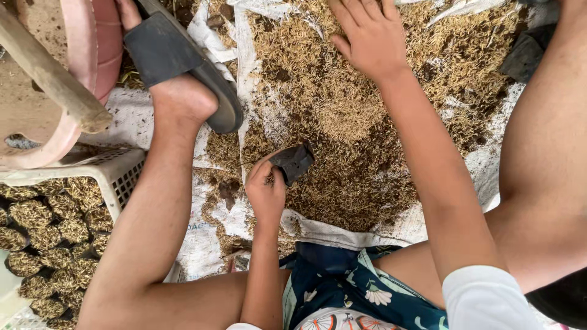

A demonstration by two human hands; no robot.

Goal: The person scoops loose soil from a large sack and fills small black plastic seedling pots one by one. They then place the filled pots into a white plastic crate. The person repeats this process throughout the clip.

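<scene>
- Left hand (266, 186) pinches a small black plastic bag (293, 162) by its rim, just above a heap of rice husk (342, 122).
- Right hand (367, 36) lies flat, fingers spread, on the husk heap's far side, grasping nothing.
- Husk covers a white woven sack (342, 232) on the ground.
- White crate (116, 168) of filled bags (49, 232) stands at left, beside a sandalled foot (177, 73).

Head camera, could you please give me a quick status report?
Left hand holds small black bag. Right hand flat on husk pile. Filled bags in white crate at left.

A crate (119, 174) of filled bags (49, 238) sits left of the husk pile (342, 116), on sacking (202, 238).
</scene>
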